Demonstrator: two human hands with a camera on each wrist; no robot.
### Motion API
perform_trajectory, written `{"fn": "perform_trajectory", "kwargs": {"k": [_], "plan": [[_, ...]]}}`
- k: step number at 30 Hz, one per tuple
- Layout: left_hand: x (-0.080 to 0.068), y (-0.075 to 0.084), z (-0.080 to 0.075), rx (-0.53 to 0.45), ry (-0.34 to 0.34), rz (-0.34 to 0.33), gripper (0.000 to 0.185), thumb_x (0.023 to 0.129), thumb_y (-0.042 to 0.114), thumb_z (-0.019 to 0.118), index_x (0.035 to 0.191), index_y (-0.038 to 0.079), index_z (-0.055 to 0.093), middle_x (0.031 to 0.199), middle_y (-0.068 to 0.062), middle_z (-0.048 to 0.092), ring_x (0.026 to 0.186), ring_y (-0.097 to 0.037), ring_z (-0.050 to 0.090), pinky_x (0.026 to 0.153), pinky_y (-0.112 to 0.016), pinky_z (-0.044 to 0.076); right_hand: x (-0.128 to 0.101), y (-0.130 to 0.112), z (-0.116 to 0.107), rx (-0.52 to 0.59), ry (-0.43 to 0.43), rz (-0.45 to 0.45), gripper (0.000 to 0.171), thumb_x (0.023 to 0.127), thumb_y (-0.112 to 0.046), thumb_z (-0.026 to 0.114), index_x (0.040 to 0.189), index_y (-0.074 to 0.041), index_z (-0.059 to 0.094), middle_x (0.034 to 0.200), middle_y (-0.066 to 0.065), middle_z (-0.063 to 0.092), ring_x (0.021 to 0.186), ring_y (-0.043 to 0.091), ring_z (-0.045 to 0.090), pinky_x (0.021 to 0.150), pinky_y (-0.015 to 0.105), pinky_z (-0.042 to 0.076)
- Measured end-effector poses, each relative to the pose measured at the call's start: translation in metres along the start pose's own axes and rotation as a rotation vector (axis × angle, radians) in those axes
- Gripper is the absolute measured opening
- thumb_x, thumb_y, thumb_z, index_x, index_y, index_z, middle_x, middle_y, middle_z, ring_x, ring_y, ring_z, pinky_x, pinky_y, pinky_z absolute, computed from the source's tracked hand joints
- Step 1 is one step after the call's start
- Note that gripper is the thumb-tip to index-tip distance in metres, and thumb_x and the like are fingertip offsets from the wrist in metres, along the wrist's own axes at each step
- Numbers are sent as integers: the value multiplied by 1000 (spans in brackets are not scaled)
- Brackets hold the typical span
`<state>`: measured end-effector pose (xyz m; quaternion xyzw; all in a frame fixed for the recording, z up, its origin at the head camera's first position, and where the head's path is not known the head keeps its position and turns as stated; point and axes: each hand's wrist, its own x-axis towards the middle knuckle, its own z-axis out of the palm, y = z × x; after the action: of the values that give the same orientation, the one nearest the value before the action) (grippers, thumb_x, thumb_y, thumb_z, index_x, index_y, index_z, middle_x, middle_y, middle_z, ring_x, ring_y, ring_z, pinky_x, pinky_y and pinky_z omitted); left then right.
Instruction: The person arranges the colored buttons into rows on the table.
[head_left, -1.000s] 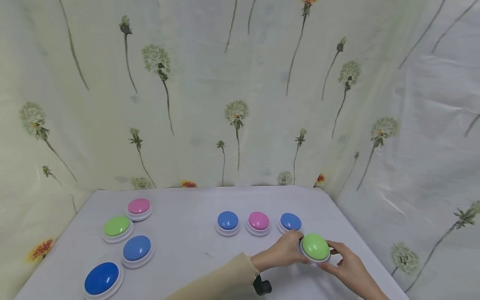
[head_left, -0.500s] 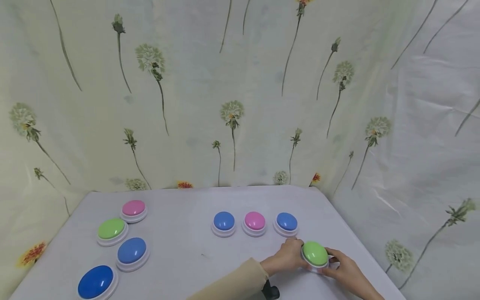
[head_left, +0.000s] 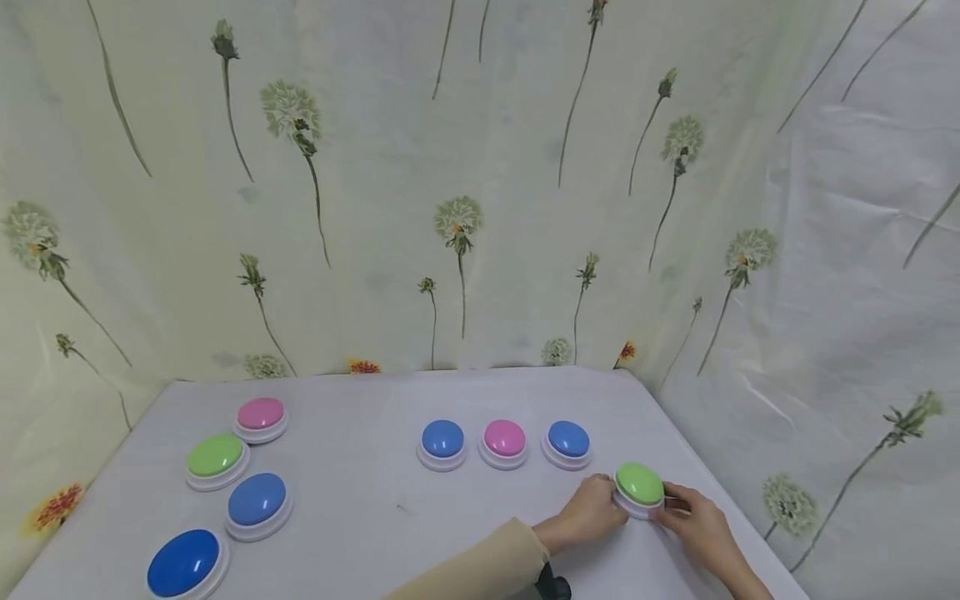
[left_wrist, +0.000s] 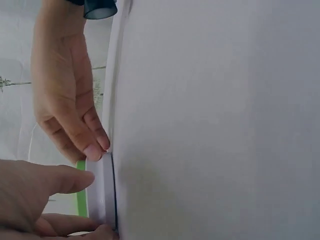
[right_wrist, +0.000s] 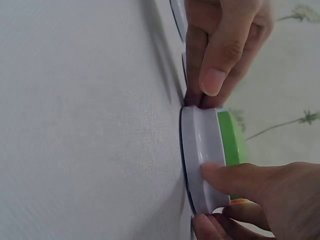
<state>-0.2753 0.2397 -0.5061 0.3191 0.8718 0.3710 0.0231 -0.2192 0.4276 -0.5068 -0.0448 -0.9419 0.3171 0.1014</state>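
Observation:
A green dome button (head_left: 640,484) on a white round base sits low over the right part of the table, between both hands. My left hand (head_left: 591,512) grips the base from its left side; in the left wrist view the thumb (left_wrist: 70,179) lies along the white rim and the other fingers bend round below it. From the right, my right hand (head_left: 701,527) pinches the same base, its thumb (right_wrist: 225,175) pressed on the rim in the right wrist view. That view shows the base's dark underside edge right at the white table surface (right_wrist: 90,125).
Behind the hands stand a blue button (head_left: 567,440), a pink button (head_left: 504,439) and another blue button (head_left: 442,440) in a row. At left are a pink button (head_left: 260,414), a green button (head_left: 215,455) and two blue buttons. Flowered cloth (head_left: 375,208) hangs round the table.
Both hands have lowered the green button toward the table and shifted it right, then a little farther back. The left hand no longer overlaps the nearest blue button. The head view has turned slightly.

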Motion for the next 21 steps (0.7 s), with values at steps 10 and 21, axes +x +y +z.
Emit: {"fn": "perform_trajectory", "kwargs": {"k": [10, 21], "plan": [[5, 6, 10, 176, -203, 6, 71, 86, 32, 68, 142, -2, 42, 152, -20, 34, 137, -18, 41, 109, -19, 34, 27, 4, 0, -62, 82, 45, 43, 85, -16, 70, 119, 11, 60, 108, 28, 67, 97, 41, 67, 74, 41, 57], [20, 10, 9, 246, -266, 14, 67, 89, 37, 66, 140, -1, 45, 153, -24, 30, 133, -18, 46, 105, -18, 39, 52, 9, 11, -22, 169, 26, 42, 84, -9, 69, 116, 15, 60, 103, 29, 68, 97, 41, 67, 62, 14, 48]]}}
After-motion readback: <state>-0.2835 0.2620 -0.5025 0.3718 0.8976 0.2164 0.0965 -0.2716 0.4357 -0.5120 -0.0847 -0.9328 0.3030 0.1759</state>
